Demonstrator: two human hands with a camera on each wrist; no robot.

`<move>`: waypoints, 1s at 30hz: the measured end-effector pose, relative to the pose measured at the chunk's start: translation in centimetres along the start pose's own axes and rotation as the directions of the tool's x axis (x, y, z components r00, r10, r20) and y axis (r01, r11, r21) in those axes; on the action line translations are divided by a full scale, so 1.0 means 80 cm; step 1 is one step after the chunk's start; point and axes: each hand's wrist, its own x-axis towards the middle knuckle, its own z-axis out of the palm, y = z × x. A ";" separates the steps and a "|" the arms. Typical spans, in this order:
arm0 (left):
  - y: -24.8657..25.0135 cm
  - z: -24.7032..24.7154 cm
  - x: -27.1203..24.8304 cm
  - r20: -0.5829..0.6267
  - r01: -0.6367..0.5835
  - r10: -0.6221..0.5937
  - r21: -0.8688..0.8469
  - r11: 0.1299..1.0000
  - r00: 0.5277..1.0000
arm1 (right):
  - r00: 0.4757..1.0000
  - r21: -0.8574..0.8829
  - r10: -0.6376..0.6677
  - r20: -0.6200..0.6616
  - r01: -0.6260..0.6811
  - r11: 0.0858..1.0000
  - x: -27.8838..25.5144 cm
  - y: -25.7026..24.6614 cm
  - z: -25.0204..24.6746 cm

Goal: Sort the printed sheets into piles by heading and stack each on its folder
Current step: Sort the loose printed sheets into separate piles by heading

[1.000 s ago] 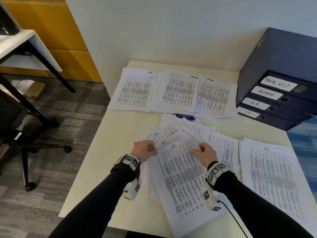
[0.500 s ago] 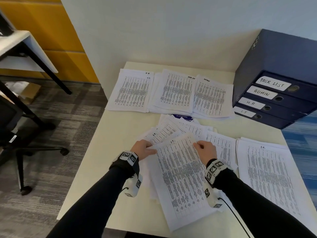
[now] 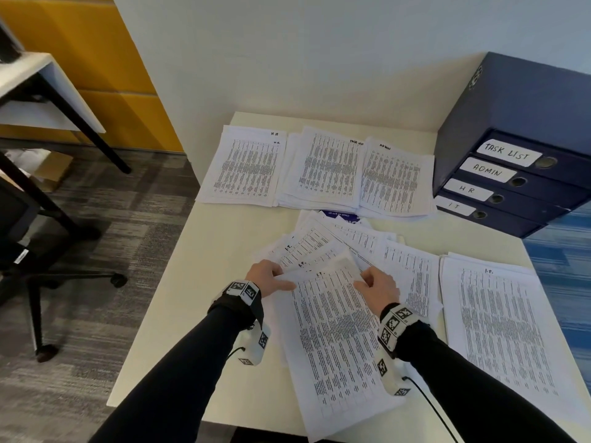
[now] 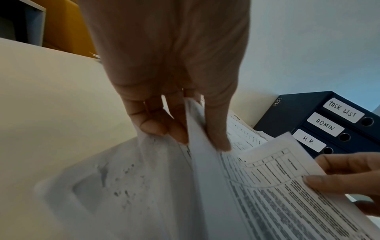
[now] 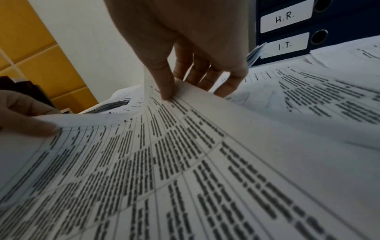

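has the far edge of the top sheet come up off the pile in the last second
Yes. The top sheet now curls up at its far edge, pinched by the left hand and right hand, above the flat pile.

A: Where does the head view look from?

B: From above, forward and down over the table (image 3: 204, 251), far enough to take in all the paper piles and the stack of 4 folders (image 3: 511, 174) at the far right.

A: And the 2 wrist views?

B: Both sit low and very near. The left wrist one looks along the left hand (image 4: 170, 78) toward the folders. The right wrist one looks along the right hand (image 5: 185, 35), just above the print, facing the same way.

A: What do they share?

B: The lifted sheet (image 3: 332, 314) shows in all 3, and each wrist view catches the other hand's fingers at its edge.
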 end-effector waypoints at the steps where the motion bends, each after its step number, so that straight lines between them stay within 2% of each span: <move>1: -0.001 -0.001 0.000 -0.010 -0.004 0.003 -0.013 1.000 1.000 | 1.000 -0.043 0.010 -0.001 -0.010 0.999 -0.001 0.000 -0.003; 5: -0.006 -0.005 0.002 -0.037 -0.016 0.017 0.025 1.000 0.999 | 0.997 -0.156 0.035 0.071 -0.024 0.987 -0.003 0.012 -0.028; 8: -0.005 -0.007 0.002 -0.047 -0.009 0.011 0.035 0.999 0.999 | 0.991 -0.154 0.053 0.123 -0.034 0.988 0.003 0.027 -0.040; 11: -0.002 -0.007 -0.001 -0.004 -0.060 0.060 0.001 0.998 0.998 | 0.991 0.048 0.004 0.131 -0.010 0.999 0.010 0.028 -0.035; 13: -0.002 -0.007 -0.004 0.043 -0.085 0.087 -0.043 0.995 0.995 | 0.994 0.168 0.032 0.100 -0.049 0.984 0.012 0.021 -0.026; 17: -0.005 -0.011 -0.007 0.115 -0.115 0.126 -0.094 0.989 0.985 | 0.995 0.276 0.071 0.076 -0.089 0.957 0.016 0.013 -0.013; 20: -0.003 -0.011 -0.006 0.021 -0.115 0.117 -0.086 0.990 0.993 | 0.996 0.287 0.068 0.060 -0.082 0.955 0.017 0.012 -0.015; 23: -0.001 -0.008 -0.001 -0.051 -0.021 0.015 -0.117 0.993 0.999 | 0.994 0.340 0.083 0.069 -0.102 0.935 0.016 0.014 -0.018; 27: 0.001 -0.003 0.001 -0.060 -0.010 0.008 -0.029 1.000 0.998 | 0.992 0.173 0.054 0.112 -0.073 0.982 0.019 0.018 -0.020; 30: 0.004 -0.002 -0.001 -0.103 -0.047 0.050 0.030 0.998 0.993 | 0.989 0.133 0.037 0.143 -0.056 0.990 0.020 0.012 -0.018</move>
